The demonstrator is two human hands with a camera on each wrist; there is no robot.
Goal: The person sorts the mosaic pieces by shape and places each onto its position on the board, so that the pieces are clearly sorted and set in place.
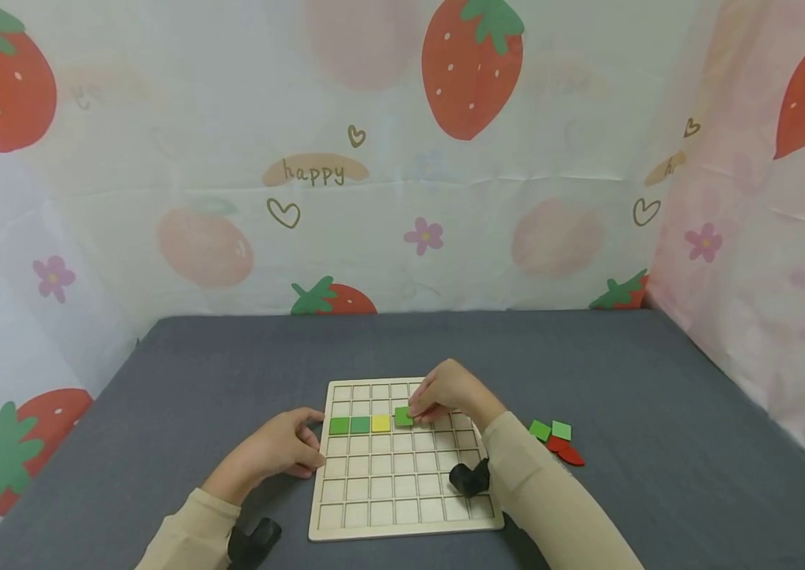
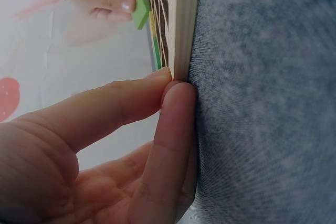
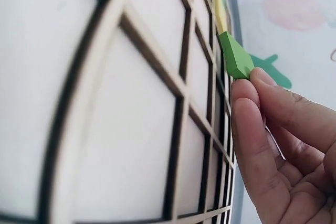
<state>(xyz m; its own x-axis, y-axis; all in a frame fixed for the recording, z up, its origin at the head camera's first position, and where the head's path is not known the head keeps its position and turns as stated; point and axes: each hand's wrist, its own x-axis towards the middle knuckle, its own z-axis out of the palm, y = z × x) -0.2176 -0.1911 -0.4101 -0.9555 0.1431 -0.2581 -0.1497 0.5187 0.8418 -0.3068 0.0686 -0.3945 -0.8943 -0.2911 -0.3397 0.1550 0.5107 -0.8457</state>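
Observation:
A wooden grid board (image 1: 393,536) lies on the table. Along one row sit a green tile (image 1: 339,426), a darker green tile (image 1: 360,425) and a yellow tile (image 1: 381,423). My right hand (image 1: 455,393) pinches another green square tile (image 1: 403,416) between thumb and fingertips, just right of the yellow one. In the right wrist view this tile (image 3: 237,56) is tilted, held by one edge. At the board's left side, my left hand (image 1: 279,447) grips the rim; the left wrist view shows its fingertips (image 2: 178,95) against the wooden edge (image 2: 185,24).
Right of the board, partly beside the right sleeve, lie two loose green tiles (image 1: 562,430) and some red pieces (image 1: 570,454). A dark grey cloth (image 1: 245,356) covers the table. Printed fabric curtains (image 1: 402,174) stand behind and at both sides. Each wrist carries a black device (image 1: 469,478).

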